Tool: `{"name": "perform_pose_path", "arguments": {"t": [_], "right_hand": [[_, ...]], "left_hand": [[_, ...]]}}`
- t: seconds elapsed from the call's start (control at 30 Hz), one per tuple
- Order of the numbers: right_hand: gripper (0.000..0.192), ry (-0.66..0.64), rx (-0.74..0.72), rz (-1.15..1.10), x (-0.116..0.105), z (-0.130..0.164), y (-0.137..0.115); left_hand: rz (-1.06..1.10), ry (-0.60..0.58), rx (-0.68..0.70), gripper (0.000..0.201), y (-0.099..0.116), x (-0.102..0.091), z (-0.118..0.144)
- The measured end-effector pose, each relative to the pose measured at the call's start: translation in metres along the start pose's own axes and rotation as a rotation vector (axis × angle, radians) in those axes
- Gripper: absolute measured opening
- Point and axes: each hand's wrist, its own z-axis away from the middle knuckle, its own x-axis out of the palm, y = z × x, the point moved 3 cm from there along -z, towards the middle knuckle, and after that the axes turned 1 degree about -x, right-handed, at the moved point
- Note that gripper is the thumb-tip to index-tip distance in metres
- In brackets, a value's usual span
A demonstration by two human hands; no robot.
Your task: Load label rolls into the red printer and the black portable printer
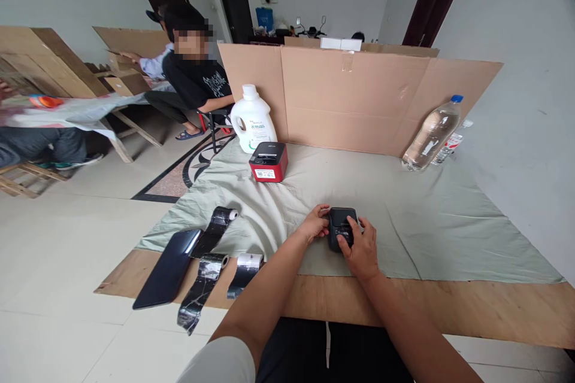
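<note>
A small black portable printer (342, 213) lies on the green cloth in front of me. My left hand (317, 222) is at its left side, fingers curled against the edge. From the right, my right hand (363, 246) reaches over it, thumb and index finger apart and touching the top face; the other fingers are bent at its right side. Part of the printer is hidden under these fingers. Farther back stands a red and black desktop printer (279, 169) with a white label on its front.
Black paper rolls (217, 224) (204, 281) (246, 275) and a dark flat tablet-like slab (168, 269) lie front left. A white jug (254, 122), a cardboard screen (341, 102) and a leaning clear bottle (433, 134) stand behind. A seated person (193, 78) is at back left.
</note>
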Motion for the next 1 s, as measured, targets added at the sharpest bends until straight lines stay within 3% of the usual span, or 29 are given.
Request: {"name": "perform_pose_path", "arguments": {"t": [0.13, 0.3, 0.5, 0.67, 0.77, 0.83, 0.9, 1.0], "right_hand": [[0.038, 0.005, 0.117, -0.174, 0.004, -0.001, 0.010], [0.022, 0.017, 0.052, -0.104, -0.001, 0.000, 0.004], [0.026, 0.023, 0.009, 0.145, -0.004, 0.006, -0.003], [0.040, 0.031, -0.001, 0.079, -0.005, 0.006, -0.003], [0.055, -0.003, -0.039, -0.011, -0.006, 0.001, 0.001], [0.057, -0.035, -0.069, -0.077, -0.006, -0.003, 0.004], [0.059, -0.054, -0.078, -0.148, -0.005, -0.005, 0.008], [0.062, -0.083, -0.056, -0.222, 0.000, -0.005, 0.013]], "left_hand": [[-0.059, 0.014, -0.001, 0.068, 0.000, 0.001, -0.001], [-0.056, 0.031, 0.028, 0.070, -0.002, 0.000, -0.003], [-0.070, 0.025, 0.004, 0.066, -0.002, 0.001, -0.005], [-0.125, 0.116, 0.034, 0.058, -0.005, 0.002, 0.000], [-0.319, 0.248, 0.242, 0.029, 0.000, -0.001, 0.007], [-0.441, 0.263, 0.441, 0.021, 0.007, -0.001, 0.013], [-0.473, 0.210, 0.581, 0.034, 0.013, 0.000, 0.017], [-0.447, 0.156, 0.637, 0.058, 0.014, 0.000, 0.017]]}}
